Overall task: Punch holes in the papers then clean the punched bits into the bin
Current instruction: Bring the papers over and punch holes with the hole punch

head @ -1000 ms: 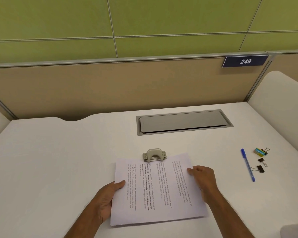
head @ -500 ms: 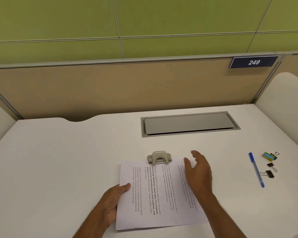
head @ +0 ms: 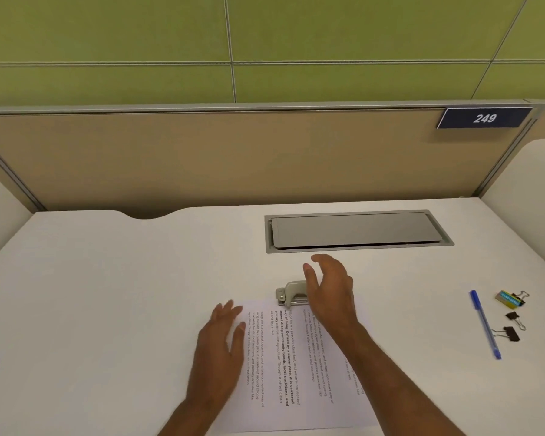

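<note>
Now that the right hand (head: pixel 329 287) has left the papers (head: pixel 299 366), it hovers open by the punch (head: pixel 291 292), grasping nothing. Left hand (head: pixel 222 338) has released too, flat; press likely next.

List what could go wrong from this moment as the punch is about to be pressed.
1. The left hand is open at the papers edge, not pinning them; the stack may shift in the hole punch.
2. The right hand may come down off-centre, tipping it.
3. No bin is visible; bits could scatter on the desk.

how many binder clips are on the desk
3, all by the desk's right edge, right of the blue pen: a coloured binder clip farthest, a small black one in the middle, another black one nearest. None seem hidden.
</note>
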The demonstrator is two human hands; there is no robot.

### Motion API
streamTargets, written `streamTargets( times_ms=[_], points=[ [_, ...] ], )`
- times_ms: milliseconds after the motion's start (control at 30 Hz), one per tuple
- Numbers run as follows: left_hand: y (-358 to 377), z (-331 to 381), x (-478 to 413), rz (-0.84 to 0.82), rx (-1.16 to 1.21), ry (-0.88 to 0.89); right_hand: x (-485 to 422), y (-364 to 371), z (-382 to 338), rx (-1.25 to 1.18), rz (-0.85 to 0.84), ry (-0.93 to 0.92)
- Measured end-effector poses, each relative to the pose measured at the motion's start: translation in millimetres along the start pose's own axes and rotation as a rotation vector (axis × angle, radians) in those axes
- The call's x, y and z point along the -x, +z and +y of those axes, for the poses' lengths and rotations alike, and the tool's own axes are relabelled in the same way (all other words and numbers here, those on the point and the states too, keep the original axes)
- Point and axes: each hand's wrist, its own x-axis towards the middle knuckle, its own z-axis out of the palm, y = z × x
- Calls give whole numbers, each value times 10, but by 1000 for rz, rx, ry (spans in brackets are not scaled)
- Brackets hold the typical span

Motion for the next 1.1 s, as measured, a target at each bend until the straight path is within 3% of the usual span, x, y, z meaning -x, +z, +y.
streamTargets(
  times_ms=[67,200,500,633,1100],
  points=[
    [130,-28,-50,-112,-121,127,-88,85,-17,50,-36,-56],
    [294,-99,-127,-238,-269,210,-264,259,-27,134,-143,-113],
    [443,-180,-181,-275,-414,197,-597,607,-11,344,-289,-214],
    [477,-202,-200,-291,-469,201,-611,679,88,381,-372,-169],
    [528,-247,-182,-274,-517,241,-498,768,78,514,-382,-202]
  ],
)
